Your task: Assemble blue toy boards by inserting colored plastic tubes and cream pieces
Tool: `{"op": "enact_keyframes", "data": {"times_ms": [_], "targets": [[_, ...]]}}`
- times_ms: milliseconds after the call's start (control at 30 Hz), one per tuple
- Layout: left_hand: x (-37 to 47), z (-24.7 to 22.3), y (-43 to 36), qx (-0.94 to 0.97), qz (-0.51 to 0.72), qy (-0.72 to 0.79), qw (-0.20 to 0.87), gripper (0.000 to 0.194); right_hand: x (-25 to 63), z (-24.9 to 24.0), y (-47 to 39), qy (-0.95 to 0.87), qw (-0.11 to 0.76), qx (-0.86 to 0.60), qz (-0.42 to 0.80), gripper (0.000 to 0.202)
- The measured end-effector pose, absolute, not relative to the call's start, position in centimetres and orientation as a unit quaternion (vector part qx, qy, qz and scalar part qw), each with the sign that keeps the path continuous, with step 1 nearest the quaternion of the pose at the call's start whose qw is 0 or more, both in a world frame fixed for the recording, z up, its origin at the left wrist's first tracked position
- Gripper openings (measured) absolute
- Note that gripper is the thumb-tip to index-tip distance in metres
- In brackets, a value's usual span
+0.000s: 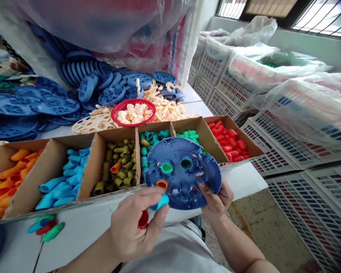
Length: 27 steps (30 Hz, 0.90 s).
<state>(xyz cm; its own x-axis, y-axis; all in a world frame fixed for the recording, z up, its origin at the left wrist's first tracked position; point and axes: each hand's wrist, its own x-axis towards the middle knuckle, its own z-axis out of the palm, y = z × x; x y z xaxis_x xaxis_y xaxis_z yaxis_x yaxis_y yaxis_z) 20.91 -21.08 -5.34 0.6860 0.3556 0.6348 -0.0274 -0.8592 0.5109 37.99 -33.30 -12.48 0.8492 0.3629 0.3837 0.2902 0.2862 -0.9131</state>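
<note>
My right hand grips the right edge of a round dark blue plastic disc, tilted in front of the bins. Seated in the disc's openings are a green plastic cap, a teal cap and an orange cap. Between thumb and fingers, my left hand pinches a light blue plastic cap close to the disc's lower left edge. A red cap is also tucked in that hand, against the palm. Whether the light blue cap touches the disc, I cannot tell.
A divided cardboard box holds orange, light blue, olive, teal, green and red caps. Behind it are a red basket of cream pieces and piled blue discs. Loose caps lie at left; white crates stand right.
</note>
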Motion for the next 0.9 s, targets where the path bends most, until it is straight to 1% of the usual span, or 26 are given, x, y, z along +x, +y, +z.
{"op": "enact_keyframes", "data": {"times_ms": [100,200,267,333,400,467,533,567,600,633,700,767,833,867,900], "targets": [[22.0,-6.3,-22.2,0.883,0.417,0.052,0.208,0.018,38.0,-12.4,-33.0,-0.28,0.755,-0.592,0.023,0.015],[23.0,-7.0,-22.9,0.898,0.411,0.058,0.147,0.012,37.9,-12.3,-32.8,-0.288,0.754,-0.59,0.03,0.017],[23.1,-6.9,-23.2,0.907,0.393,0.053,0.141,0.013,37.9,-12.3,-32.8,-0.29,0.752,-0.591,0.031,0.017],[22.8,-6.2,-22.9,0.908,0.382,0.028,0.168,0.014,37.8,-12.2,-32.9,-0.287,0.753,-0.591,0.031,0.019],[22.2,-5.2,-22.0,0.89,0.386,0.053,0.238,0.017,37.8,-12.2,-32.9,-0.281,0.754,-0.592,0.034,0.019],[21.6,-4.0,-20.2,0.797,0.441,0.148,0.385,0.017,37.8,-12.3,-33.0,-0.272,0.756,-0.594,0.037,0.019],[21.4,-3.0,-18.0,0.613,0.497,0.246,0.564,0.017,37.8,-12.3,-33.0,-0.263,0.758,-0.596,0.038,0.021],[21.4,-2.6,-16.8,0.514,0.514,0.276,0.629,0.019,37.9,-12.4,-33.0,-0.259,0.759,-0.596,0.038,0.022],[21.5,-2.3,-15.8,0.435,0.521,0.296,0.672,0.024,37.9,-12.4,-33.1,-0.257,0.76,-0.596,0.04,0.022],[21.7,-2.1,-15.0,0.385,0.521,0.316,0.693,0.028,38.0,-12.4,-33.1,-0.256,0.761,-0.595,0.043,0.022],[22.1,-1.9,-14.2,0.342,0.515,0.364,0.697,0.032,38.0,-12.6,-33.1,-0.255,0.763,-0.591,0.048,0.021],[22.3,-2.0,-14.2,0.342,0.488,0.381,0.707,0.026,37.9,-12.8,-33.1,-0.252,0.766,-0.589,0.053,0.02],[22.2,-2.3,-14.4,0.369,0.462,0.352,0.725,0.012,37.9,-13.0,-33.0,-0.245,0.768,-0.589,0.054,0.021],[22.1,-2.4,-14.5,0.387,0.454,0.324,0.734,0.011,37.9,-13.1,-33.0,-0.243,0.769,-0.589,0.055,0.021],[22.0,-2.6,-14.5,0.402,0.45,0.296,0.741,0.015,37.9,-13.1,-33.0,-0.242,0.77,-0.588,0.056,0.021]]}}
